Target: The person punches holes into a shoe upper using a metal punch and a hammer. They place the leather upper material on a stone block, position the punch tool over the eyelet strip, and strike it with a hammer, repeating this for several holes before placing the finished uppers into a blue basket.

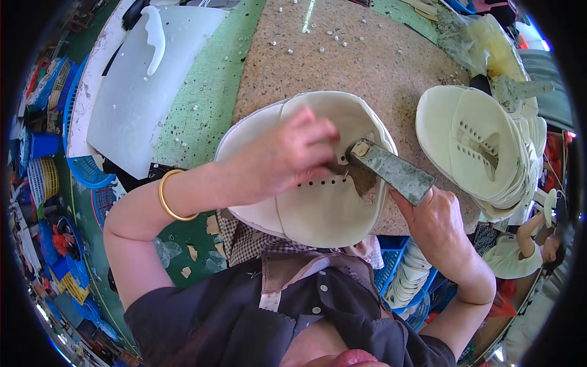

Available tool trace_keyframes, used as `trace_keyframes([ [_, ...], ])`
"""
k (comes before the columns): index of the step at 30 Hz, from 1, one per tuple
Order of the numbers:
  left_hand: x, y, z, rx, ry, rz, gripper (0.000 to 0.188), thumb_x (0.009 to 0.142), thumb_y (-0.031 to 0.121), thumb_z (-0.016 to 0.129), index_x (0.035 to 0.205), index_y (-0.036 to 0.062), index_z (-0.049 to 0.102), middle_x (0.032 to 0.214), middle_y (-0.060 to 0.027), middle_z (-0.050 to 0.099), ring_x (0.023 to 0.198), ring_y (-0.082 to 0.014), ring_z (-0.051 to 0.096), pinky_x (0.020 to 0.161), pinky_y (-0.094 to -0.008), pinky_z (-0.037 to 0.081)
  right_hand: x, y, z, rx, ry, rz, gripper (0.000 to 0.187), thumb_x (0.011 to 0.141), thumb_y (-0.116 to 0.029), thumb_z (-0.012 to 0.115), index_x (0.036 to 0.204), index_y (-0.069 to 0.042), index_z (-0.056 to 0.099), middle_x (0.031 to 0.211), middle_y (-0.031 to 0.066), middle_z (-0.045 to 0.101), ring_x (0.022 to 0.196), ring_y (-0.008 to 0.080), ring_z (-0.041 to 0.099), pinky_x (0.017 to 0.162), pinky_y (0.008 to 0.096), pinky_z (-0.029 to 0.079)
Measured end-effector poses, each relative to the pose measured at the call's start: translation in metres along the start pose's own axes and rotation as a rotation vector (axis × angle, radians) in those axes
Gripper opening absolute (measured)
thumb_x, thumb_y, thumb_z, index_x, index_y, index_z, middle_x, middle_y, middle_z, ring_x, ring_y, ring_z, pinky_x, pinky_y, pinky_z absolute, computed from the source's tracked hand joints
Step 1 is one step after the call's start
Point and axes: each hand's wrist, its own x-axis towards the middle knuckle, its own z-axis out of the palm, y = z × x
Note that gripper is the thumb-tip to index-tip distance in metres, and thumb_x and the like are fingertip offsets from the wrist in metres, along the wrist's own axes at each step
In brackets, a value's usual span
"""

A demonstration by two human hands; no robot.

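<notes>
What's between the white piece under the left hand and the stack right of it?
In the head view, brown board, with the gray tool and right hand over its near part.

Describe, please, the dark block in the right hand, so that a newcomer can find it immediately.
At the near edge of the speckled brown tabletop is a cream piece with punched holes. Over its right rim slants the block held in the right hand: straight-sided and mottled dark grey, unlike the pale, curved pieces nearby.
</notes>
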Motion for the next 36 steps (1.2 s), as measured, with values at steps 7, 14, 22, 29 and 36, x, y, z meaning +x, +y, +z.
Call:
trace_keyframes([
  [7,0.01,0.009,-0.01,-1.003,0.181,-0.649,0.011,0.086,0.01,0.059,0.088,0.0001,0.054,0.089,-0.0006,0.056,0.075,-0.0074,0.055,0.069,-0.0223,0.047,-0.01,-0.006,0.012,0.026,0.093,0.018,0.027,0.084,-0.019,0.059,0.083,0.0,0.039,0.064,0.0162,0.053,0.051,0.0355,0.055,0.043,0.0411,0.044],
  [14,0.019,0.008,0.004,-0.93,0.116,-0.637,0.015,0.086,0.008,0.057,0.096,-0.0027,0.056,0.09,-0.0063,0.06,0.085,-0.0108,0.06,0.076,-0.0248,0.052,-0.015,-0.004,0.019,0.03,0.143,0.049,0.028,0.085,-0.021,0.058,0.082,-0.001,0.039,0.064,0.0168,0.053,0.052,0.0358,0.056,0.044,0.0421,0.044],
  [22,0.018,0.002,0.011,-0.925,0.233,-0.686,0.018,0.085,0.011,0.059,0.094,-0.0053,0.058,0.087,-0.0089,0.063,0.077,-0.0136,0.063,0.07,-0.0245,0.055,-0.026,0.0,0.016,0.089,0.18,0.075,0.027,0.086,-0.02,0.056,0.08,-0.001,0.037,0.063,0.0177,0.054,0.053,0.0367,0.055,0.046,0.043,0.043],
  [29,0.019,0.004,0.009,-0.891,0.228,-0.682,0.018,0.083,0.01,0.062,0.092,-0.0052,0.06,0.082,-0.0084,0.064,0.075,-0.0122,0.063,0.066,-0.0245,0.055,-0.027,0.0,0.015,0.148,0.178,0.091,0.028,0.086,-0.019,0.056,0.077,-0.002,0.036,0.063,0.0189,0.054,0.054,0.0378,0.055,0.045,0.0434,0.042],
  [36,0.018,0.015,0.013,-0.36,0.212,-0.225,0.011,0.08,0.005,0.062,0.088,-0.0003,0.057,0.078,-0.0073,0.062,0.07,-0.0147,0.063,0.062,-0.0277,0.049,-0.045,0.005,0.005,0.205,0.351,0.139,0.032,0.083,-0.019,0.061,0.101,0.004,0.049,0.081,0.0221,0.06,0.07,0.039,0.059,0.059,0.0424,0.047],
])
